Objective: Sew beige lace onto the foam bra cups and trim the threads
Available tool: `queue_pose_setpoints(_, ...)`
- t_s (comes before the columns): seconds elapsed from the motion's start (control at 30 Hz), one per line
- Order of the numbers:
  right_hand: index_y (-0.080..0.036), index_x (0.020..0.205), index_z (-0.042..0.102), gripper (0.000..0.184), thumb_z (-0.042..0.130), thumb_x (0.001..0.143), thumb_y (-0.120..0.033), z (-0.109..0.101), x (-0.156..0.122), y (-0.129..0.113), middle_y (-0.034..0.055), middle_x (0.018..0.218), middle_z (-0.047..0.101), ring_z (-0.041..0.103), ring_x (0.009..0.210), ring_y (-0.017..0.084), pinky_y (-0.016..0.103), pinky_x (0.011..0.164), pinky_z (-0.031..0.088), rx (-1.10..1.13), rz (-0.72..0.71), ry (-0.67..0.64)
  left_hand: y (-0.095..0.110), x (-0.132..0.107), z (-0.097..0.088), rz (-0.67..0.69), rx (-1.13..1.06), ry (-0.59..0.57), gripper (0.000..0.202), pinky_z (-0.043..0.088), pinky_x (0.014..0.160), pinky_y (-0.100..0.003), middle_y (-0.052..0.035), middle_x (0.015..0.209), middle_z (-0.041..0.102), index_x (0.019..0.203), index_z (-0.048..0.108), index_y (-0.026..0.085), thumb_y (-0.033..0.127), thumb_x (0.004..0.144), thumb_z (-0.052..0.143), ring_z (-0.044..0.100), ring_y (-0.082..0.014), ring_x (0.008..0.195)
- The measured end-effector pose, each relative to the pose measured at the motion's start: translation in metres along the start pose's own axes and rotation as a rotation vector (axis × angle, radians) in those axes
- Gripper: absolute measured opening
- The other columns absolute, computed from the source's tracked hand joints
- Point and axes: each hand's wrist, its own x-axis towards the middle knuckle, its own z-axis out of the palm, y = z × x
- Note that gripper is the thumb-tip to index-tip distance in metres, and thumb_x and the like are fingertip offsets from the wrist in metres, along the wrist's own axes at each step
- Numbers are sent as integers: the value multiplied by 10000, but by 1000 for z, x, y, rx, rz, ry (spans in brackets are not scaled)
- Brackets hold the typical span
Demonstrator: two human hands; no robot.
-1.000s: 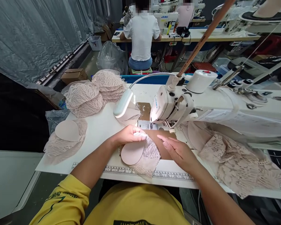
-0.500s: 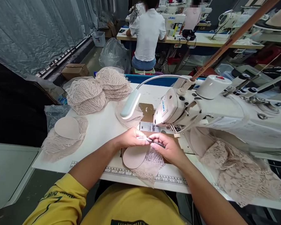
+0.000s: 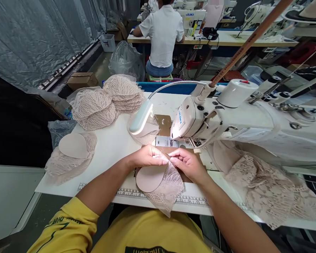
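In the head view, my left hand (image 3: 150, 157) is closed, thumb and fingers pinching the upper edge of a lace bra cup (image 3: 171, 182). A smooth beige foam pad (image 3: 150, 178) lies on the left part of that lace. My right hand (image 3: 186, 163) is closed too, its thumb and forefinger pinched at the top corner of the same lace, close to the left fingertips. Whether a small tool is tucked inside the right palm is hidden. Just beyond both hands is the white sewing machine head (image 3: 185, 117), with its lit metal needle plate (image 3: 163, 141).
A lamp (image 3: 140, 117) hangs over another cup piece (image 3: 147, 131). Stacked lace cups (image 3: 93, 109) stand at the back left, and a padded one (image 3: 73, 146) lies at the left edge. Lace fabric (image 3: 268, 186) is heaped at right. A co-worker (image 3: 164, 38) sits ahead.
The dark, slim metal tool seen in my right fingers earlier no longer shows. Those fingers now pinch the lace corner. The view has shifted slightly.
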Motion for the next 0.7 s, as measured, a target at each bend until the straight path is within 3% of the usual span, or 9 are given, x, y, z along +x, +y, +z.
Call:
queue_pose_setpoints(0.1,-219,1101,592,350,656,802,-389,1,1,6,44,926,659,631,849,185,325,749,517,130,79,-48,1,2,0,37,8,-19,349,472,694,-271,-74,817,691,861,733,110,439,746,724,615,-183,780)
queue_pose_setpoints(0.17,-225,1168,574,447,694,762,-368,3,2,7,49,972,657,622,900,203,337,775,512,100,90,-85,4,2,-2,70,60,-37,310,472,727,-262,-82,897,689,893,723,108,394,776,702,616,-175,817)
queue_pose_setpoints(0.27,-207,980,657,232,636,786,-332,1,4,5,33,864,651,595,802,194,314,704,480,-78,100,-110,15,-5,-12,40,239,-43,312,461,689,-241,-56,881,664,1013,687,120,334,785,686,596,-146,770)
queue_pose_setpoints(0.37,-192,743,605,107,569,788,-282,-6,1,-1,1,728,586,520,676,153,272,616,411,-147,121,-105,31,-21,-26,59,392,146,348,462,748,-244,-48,949,647,1079,650,145,296,769,689,588,-150,848)
queue_pose_setpoints(0.47,-195,712,523,105,569,758,-279,-12,-6,-8,3,796,585,505,711,151,265,639,396,-21,122,-140,40,-38,-35,24,442,331,315,452,808,-263,-47,972,652,1005,664,154,347,759,700,586,-164,904)
queue_pose_setpoints(0.6,-202,742,501,143,580,753,-320,-11,-13,-9,31,899,610,536,792,186,291,684,419,176,134,-212,28,-50,-30,-245,184,186,413,454,738,-263,-44,897,667,976,684,147,413,673,773,601,-158,811)
queue_pose_setpoints(0.7,-206,749,508,144,594,751,-320,-10,-15,-7,40,919,610,548,835,208,310,698,430,251,121,-231,11,-47,-11,-297,-210,121,537,445,665,-235,-42,882,652,1087,642,143,406,646,799,584,-110,714)
